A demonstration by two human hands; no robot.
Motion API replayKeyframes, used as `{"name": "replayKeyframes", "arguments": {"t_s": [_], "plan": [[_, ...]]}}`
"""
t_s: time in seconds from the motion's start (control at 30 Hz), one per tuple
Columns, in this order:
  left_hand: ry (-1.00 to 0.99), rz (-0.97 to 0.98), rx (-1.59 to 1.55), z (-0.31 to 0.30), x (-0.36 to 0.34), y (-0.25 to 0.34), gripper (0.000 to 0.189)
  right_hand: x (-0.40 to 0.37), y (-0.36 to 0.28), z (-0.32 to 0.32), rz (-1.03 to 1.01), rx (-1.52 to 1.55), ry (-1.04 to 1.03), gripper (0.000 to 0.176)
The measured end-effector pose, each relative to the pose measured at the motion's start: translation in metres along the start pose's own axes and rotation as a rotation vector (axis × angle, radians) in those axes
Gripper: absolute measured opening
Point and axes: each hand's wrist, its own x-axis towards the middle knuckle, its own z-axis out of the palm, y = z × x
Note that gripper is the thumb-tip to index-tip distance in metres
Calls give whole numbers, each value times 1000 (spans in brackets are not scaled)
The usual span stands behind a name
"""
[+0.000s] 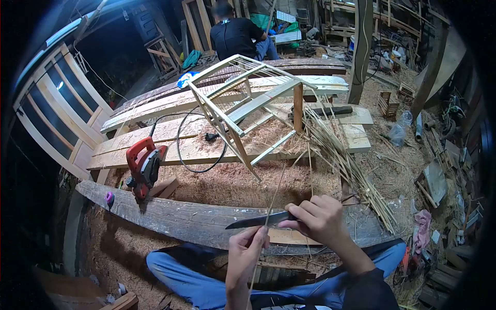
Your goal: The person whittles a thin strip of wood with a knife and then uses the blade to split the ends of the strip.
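Note:
My right hand [318, 219] is closed round the handle of a knife [253, 221], whose dark blade points left. The blade lies across a thin bamboo strip [276, 194], just above the fingers of my left hand [248, 245]. That hand pinches the strip, which runs up and away from me and down past my wrist. Both hands are above the near edge of a worn grey plank [206, 223]. Beyond them stands a wooden frame with thin rods [250, 106]. A bundle of bamboo strips [356, 175] lies to the right of the frame.
A red electric planer [143, 165] rests at the left, its black cable looping beside the frame. A purple roll [109, 197] sits on the plank. Long boards [124, 123] lie across the middle. A person in a black shirt [235, 39] sits at the back. Shavings cover the ground.

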Motion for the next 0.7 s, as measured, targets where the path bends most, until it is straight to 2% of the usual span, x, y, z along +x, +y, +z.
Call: {"name": "replayKeyframes", "arguments": {"t_s": [0.17,0.27,0.33,0.47,0.57,0.63,0.7], "plan": [[-20,50,-9,3,-1,-6,22,-2,2,1,15,61,-23,41],[-97,-42,114,1,-3,-15,23,-3,0,1,-68,120,-93,36],[-112,72,37,4,-1,-22,26,-5,-2,8,-47,157,-66,37],[-70,14,51,4,-6,-12,18,0,-2,-2,-59,91,-37,34],[-77,80,137,1,-1,-22,19,0,3,-8,-41,53,-63,34],[-72,58,104,4,-1,-17,20,0,5,-11,-31,43,-61,33],[-3,83,87,6,-1,-9,22,-3,14,-8,-23,36,-59,33]]}}
